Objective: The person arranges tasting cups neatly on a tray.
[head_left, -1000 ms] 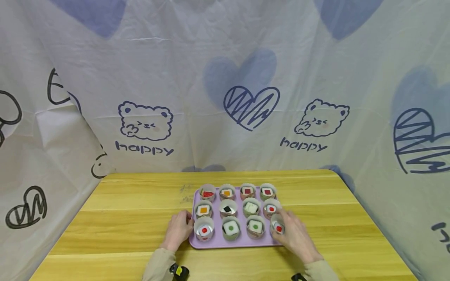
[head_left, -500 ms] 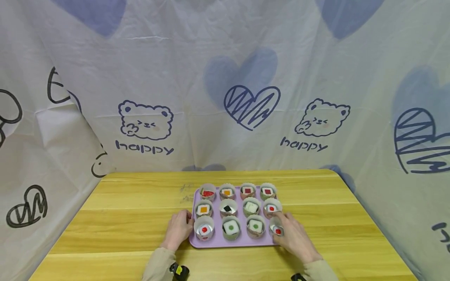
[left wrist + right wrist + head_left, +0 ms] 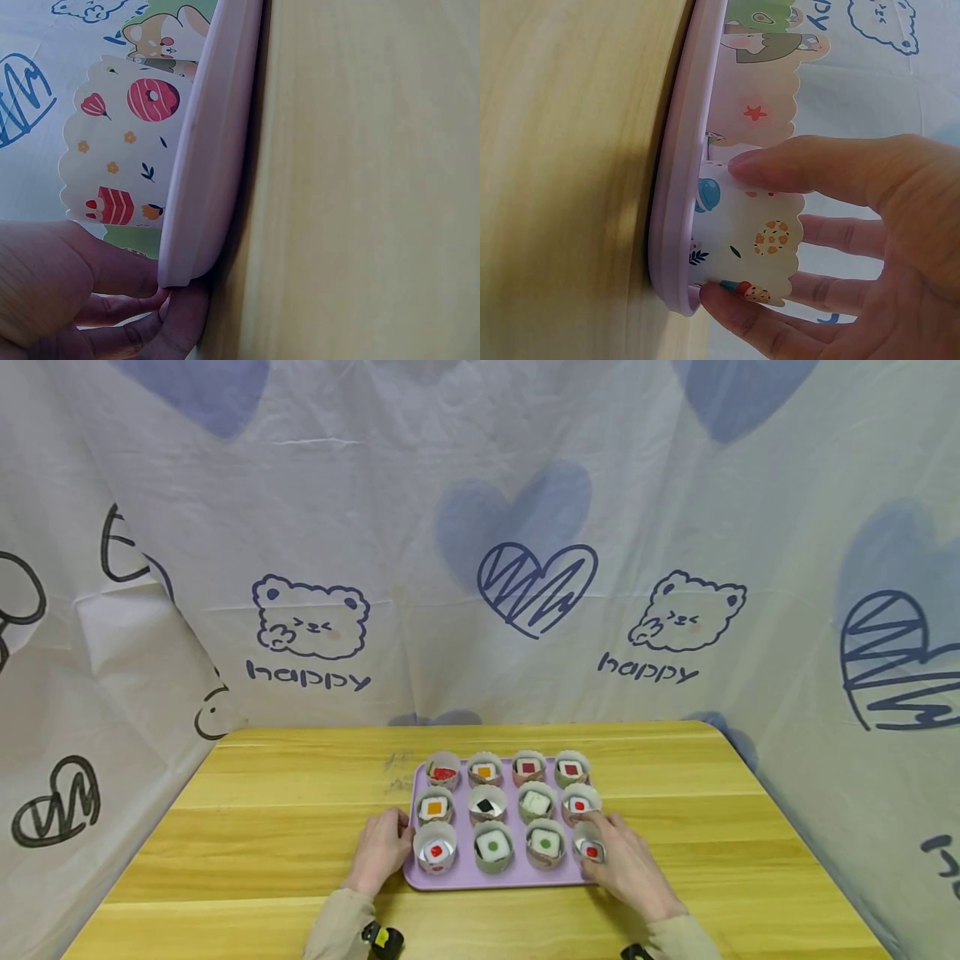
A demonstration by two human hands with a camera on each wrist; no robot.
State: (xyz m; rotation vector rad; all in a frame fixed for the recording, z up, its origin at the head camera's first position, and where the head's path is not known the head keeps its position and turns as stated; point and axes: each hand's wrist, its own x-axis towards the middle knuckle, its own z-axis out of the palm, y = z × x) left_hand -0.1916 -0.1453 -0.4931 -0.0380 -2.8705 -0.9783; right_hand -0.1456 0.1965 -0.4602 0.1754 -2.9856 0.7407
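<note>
A lilac tray [image 3: 463, 864] on the table bears several patterned paper cups in rows. Each holds a small piece, mostly white with an orange, red, green or black middle. At the tray's left edge, my left hand [image 3: 380, 852] pinches the rim, thumb above and fingers beneath, as the left wrist view shows. My right hand [image 3: 633, 868] holds the near right corner cup [image 3: 742, 232] between thumb and fingers. That cup stands on the tray, with a red-centred white piece [image 3: 592, 852] inside.
A wooden table [image 3: 247, 852] lies under the tray. Behind and beside it hangs a white cloth [image 3: 420, 635] printed with hearts and bears. Just behind the held cup stands another cup [image 3: 580, 803], close to the right fingers.
The corner cup has shifted slightly left under my right hand, whose fingers have moved a little around it. My left hand stays at the tray's edge.
</note>
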